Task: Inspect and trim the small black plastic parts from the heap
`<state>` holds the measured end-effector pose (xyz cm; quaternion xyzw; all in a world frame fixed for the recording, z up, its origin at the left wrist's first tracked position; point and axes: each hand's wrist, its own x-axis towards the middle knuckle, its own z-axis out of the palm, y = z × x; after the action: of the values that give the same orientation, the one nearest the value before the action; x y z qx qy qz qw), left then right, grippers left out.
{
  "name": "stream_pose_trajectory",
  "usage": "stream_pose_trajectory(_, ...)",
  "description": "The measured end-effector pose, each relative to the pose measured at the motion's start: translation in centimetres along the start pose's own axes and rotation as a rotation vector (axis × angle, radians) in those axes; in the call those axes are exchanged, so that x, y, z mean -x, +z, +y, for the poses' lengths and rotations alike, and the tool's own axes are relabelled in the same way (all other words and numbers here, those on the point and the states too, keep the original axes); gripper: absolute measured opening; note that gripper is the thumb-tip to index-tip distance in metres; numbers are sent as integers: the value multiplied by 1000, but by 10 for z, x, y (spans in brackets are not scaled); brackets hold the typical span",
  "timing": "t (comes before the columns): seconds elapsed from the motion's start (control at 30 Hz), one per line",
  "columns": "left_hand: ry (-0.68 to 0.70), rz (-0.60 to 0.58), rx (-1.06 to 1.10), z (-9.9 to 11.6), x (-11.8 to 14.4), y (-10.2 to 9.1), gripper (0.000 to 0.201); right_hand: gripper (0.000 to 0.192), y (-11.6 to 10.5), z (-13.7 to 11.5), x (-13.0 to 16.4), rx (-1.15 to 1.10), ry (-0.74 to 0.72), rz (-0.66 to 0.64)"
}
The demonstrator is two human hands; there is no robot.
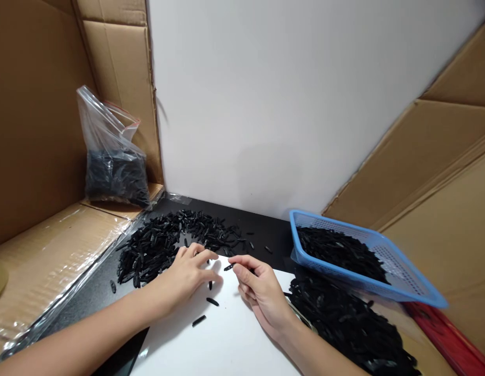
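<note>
Between the thumb and forefinger of my right hand [258,290] is a small black elongated piece [229,267], held over a white sheet [222,344]. My left hand [193,271] is held over the sheet's far left part, fingers spread and curved, with nothing visible in them. Under and in front of it, a few loose black pieces [212,302] lie on the white sheet. Just beyond my left hand spreads a pile of similar black pieces [156,243]. What the pieces are exactly, I cannot make out.
A blue plastic basket [360,282] with black pieces stands at the right. Below it lies another black heap [344,324], near a red object [446,334]. At the back left, a clear zip bag [117,172] of black pieces leans on cardboard walls [117,68].
</note>
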<state>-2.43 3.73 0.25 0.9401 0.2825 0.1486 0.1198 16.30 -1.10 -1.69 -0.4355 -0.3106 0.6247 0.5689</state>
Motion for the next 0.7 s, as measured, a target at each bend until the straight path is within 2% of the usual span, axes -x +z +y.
stream_pose_trajectory(0.1,36,-35,-46,2,0,1,28,32,1,-1,1,-34,12,-27)
stream_pose_trajectory(0.2,0,-35,37,5,-2,-1,22,33,1,-1,1,-58,17,-42)
stream_pose_trajectory(0.3,-209,-2,312,9,-5,-3,17,32,0,0,0,-88,12,-38)
stream_pose_trajectory(0.37,-371,27,583,11,-7,-3,14,32,-1,0,0,-89,11,-40)
stream_pose_trajectory(0.43,-469,48,838,13,-8,-2,16,34,-1,1,0,-76,15,-50)
stream_pose_trajectory(0.53,-528,74,1090,14,-9,0,25,34,-1,2,-1,-69,13,-65)
stream_pose_trajectory(0.7,-589,107,1278,16,-9,3,29,30,-3,0,-1,-132,18,-97)
